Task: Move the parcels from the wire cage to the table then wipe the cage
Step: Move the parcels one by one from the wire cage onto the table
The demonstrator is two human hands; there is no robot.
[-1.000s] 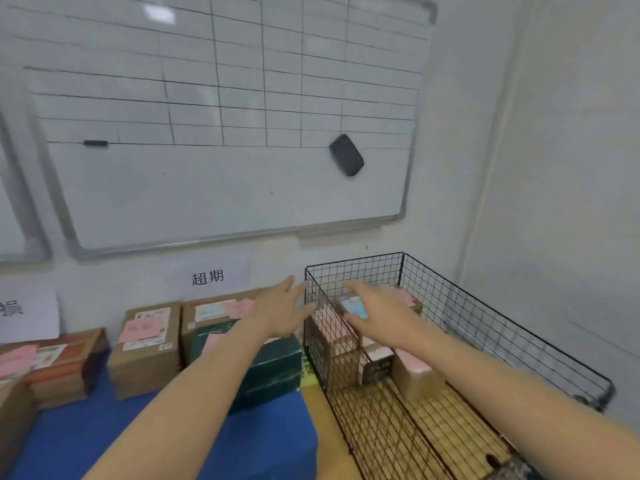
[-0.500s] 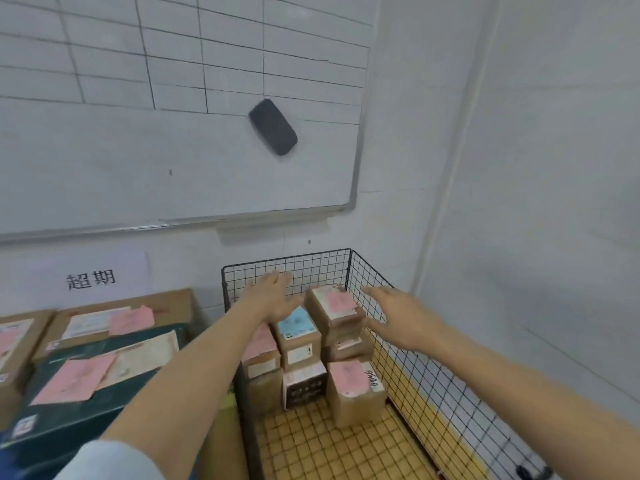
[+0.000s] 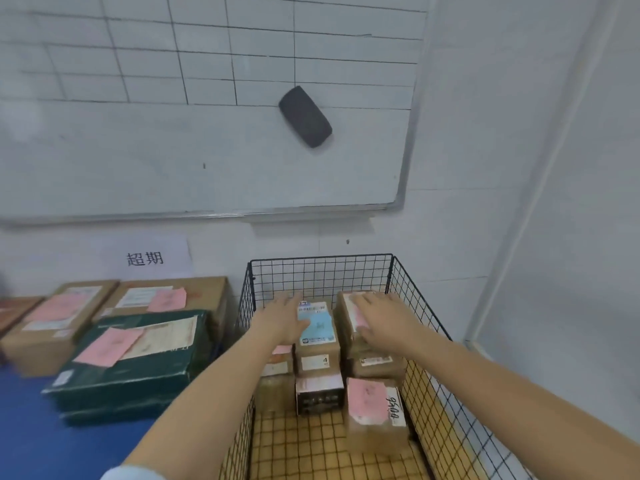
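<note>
Currently, head view: both hands are inside the wire cage (image 3: pixel 322 260), fingers straight and spread. The left hand (image 3: pixel 284 318) is at the left edge of the blue-label parcel (image 3: pixel 318 325). The right hand (image 3: pixel 384 317) is flat on the pink-label parcel (image 3: pixel 348 308). Both parcels are stacked at the cage's far end, and the blue table (image 3: pixel 34 431) is just left of it.

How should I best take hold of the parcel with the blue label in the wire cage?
From above: the blue-label parcel tops its stack. Probably grip its front and back faces; the pink-label parcel under the right hand crowds its right side.
</note>
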